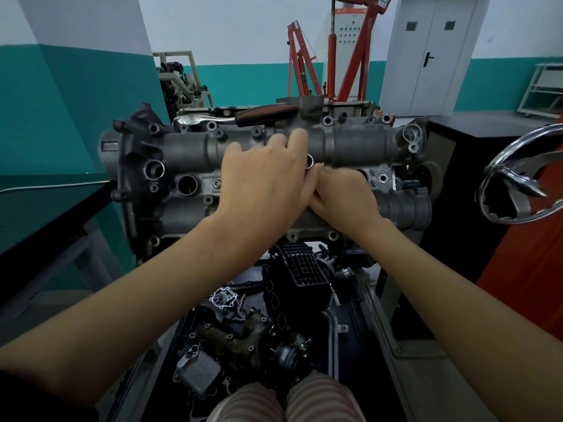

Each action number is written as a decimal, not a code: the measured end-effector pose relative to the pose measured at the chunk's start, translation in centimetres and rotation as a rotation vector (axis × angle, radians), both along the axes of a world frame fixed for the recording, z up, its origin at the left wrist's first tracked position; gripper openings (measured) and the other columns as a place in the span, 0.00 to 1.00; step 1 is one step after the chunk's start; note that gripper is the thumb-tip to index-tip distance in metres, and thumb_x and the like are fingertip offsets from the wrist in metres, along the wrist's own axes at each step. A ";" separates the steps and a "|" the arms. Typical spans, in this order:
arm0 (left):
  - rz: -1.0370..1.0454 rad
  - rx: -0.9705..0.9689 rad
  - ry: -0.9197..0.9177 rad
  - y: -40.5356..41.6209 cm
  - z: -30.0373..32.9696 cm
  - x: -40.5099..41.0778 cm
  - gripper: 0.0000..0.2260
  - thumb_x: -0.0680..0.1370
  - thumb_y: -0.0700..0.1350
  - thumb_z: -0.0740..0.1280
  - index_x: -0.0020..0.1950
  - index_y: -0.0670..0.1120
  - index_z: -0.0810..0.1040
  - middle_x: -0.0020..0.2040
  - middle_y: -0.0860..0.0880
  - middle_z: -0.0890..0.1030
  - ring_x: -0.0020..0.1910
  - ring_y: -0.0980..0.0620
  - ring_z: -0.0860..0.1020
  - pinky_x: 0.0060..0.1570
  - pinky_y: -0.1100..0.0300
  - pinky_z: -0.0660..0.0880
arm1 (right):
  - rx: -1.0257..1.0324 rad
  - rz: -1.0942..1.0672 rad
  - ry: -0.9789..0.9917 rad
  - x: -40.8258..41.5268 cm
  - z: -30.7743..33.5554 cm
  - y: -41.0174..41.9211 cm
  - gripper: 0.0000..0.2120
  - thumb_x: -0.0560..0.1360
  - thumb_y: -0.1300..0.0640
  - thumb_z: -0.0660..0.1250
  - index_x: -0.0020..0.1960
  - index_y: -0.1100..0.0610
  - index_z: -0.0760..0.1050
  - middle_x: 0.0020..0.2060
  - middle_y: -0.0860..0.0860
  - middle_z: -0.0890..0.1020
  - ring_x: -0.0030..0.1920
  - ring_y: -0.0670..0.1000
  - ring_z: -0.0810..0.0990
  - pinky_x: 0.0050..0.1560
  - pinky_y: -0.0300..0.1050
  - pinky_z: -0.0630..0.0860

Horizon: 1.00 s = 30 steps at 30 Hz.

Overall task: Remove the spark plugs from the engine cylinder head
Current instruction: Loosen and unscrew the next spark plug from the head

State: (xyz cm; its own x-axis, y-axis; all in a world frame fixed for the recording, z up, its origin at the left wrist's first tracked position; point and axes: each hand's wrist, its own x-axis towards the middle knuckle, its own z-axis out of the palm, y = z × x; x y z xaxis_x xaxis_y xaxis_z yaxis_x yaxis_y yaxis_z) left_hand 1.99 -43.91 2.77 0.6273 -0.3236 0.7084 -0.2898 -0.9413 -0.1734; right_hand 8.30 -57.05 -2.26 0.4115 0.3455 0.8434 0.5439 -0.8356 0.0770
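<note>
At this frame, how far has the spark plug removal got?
Done: unclear; the left plug well looks open, but its depth is dark. In hand: both the left hand and right hand grip a shiny socket at a middle well of the cylinder head. Left: the ratchet lies unused on top; no removed plug is visible.

head-worn view, forward-down, close over engine [274,166]

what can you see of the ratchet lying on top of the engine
The ratchet lies flat along the far top edge of the cylinder head, untouched by either hand. Its shiny chrome head and shank point left; its dark handle with a reddish-brown inlay points right, ending beside a raised casting. Whether a socket is fitted cannot be seen.
</note>
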 end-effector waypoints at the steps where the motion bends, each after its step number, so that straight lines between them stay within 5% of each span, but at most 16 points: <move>1: 0.006 0.012 0.002 0.0 0.0 0.1 0.14 0.81 0.58 0.52 0.45 0.48 0.59 0.36 0.51 0.66 0.33 0.50 0.66 0.40 0.55 0.59 | 0.002 0.009 -0.011 0.0 -0.1 0.0 0.19 0.74 0.53 0.55 0.31 0.63 0.73 0.20 0.56 0.74 0.18 0.56 0.70 0.27 0.39 0.58; 7: 0.068 0.061 0.016 -0.3 0.4 0.7 0.26 0.79 0.63 0.47 0.29 0.47 0.62 0.25 0.51 0.64 0.24 0.53 0.61 0.40 0.55 0.56 | -0.050 -0.038 0.003 0.0 -0.1 -0.1 0.20 0.74 0.51 0.55 0.32 0.64 0.73 0.20 0.56 0.73 0.18 0.56 0.71 0.25 0.40 0.57; 10: 0.035 0.052 -0.004 -0.3 0.2 0.4 0.22 0.79 0.61 0.49 0.36 0.45 0.63 0.29 0.52 0.65 0.27 0.51 0.64 0.40 0.54 0.57 | -0.083 -0.071 0.040 0.0 -0.2 -0.2 0.19 0.74 0.53 0.55 0.33 0.64 0.73 0.22 0.57 0.75 0.20 0.56 0.72 0.27 0.40 0.57; 13: -0.004 0.021 -0.005 -0.2 -0.1 0.1 0.13 0.79 0.56 0.51 0.45 0.46 0.59 0.37 0.51 0.67 0.30 0.50 0.65 0.40 0.54 0.59 | -0.097 -0.099 0.110 0.2 -0.1 0.0 0.24 0.76 0.47 0.47 0.48 0.64 0.74 0.37 0.55 0.80 0.30 0.56 0.75 0.32 0.43 0.58; 16: -0.002 0.014 0.022 -0.2 -0.2 0.1 0.11 0.79 0.54 0.50 0.45 0.46 0.59 0.35 0.51 0.66 0.27 0.51 0.63 0.40 0.54 0.59 | -0.041 -0.023 0.094 -0.3 0.0 0.1 0.21 0.75 0.49 0.51 0.43 0.66 0.74 0.31 0.55 0.78 0.24 0.55 0.72 0.28 0.41 0.57; 20: 0.054 0.065 0.063 -0.2 0.1 0.4 0.22 0.80 0.60 0.46 0.35 0.46 0.62 0.26 0.51 0.63 0.25 0.52 0.60 0.40 0.54 0.57 | -0.035 -0.029 0.068 -0.2 0.0 0.0 0.19 0.74 0.49 0.61 0.39 0.66 0.75 0.24 0.57 0.76 0.21 0.57 0.74 0.27 0.39 0.59; 23: 0.055 0.059 0.068 -0.1 0.4 0.5 0.25 0.75 0.64 0.43 0.30 0.47 0.62 0.25 0.51 0.64 0.25 0.52 0.62 0.39 0.54 0.57 | -0.028 -0.054 0.044 -0.3 0.1 0.0 0.21 0.74 0.51 0.56 0.29 0.64 0.72 0.19 0.57 0.72 0.18 0.55 0.70 0.26 0.39 0.56; 30: -0.075 -0.001 0.014 0.2 -0.4 0.5 0.14 0.81 0.56 0.50 0.44 0.47 0.60 0.35 0.51 0.67 0.30 0.49 0.65 0.40 0.55 0.58 | -0.058 -0.078 0.113 -0.2 0.1 0.0 0.15 0.74 0.53 0.67 0.44 0.67 0.73 0.29 0.56 0.77 0.23 0.58 0.74 0.27 0.40 0.58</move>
